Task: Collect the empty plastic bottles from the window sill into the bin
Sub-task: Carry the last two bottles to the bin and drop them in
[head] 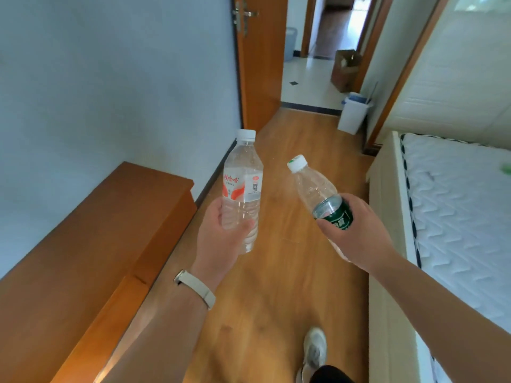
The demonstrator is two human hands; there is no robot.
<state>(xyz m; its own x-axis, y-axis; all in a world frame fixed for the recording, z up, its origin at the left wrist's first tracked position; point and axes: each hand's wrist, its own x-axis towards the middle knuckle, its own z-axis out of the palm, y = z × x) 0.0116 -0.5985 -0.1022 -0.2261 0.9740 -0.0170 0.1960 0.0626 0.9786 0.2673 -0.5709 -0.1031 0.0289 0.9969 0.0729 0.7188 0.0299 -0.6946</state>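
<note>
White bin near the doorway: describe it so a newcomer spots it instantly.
Follow the wooden floor ahead to the open doorway, just past the bed. The white bin stands on the doorway's right side. Unlike the brown cardboard box farther back, it is white plastic with a blue liner at the rim.

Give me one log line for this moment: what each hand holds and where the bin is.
left hand: red-label bottle, upright | right hand: green-label bottle, tilted | bin: ahead by doorway | bottles not yet binned
</note>
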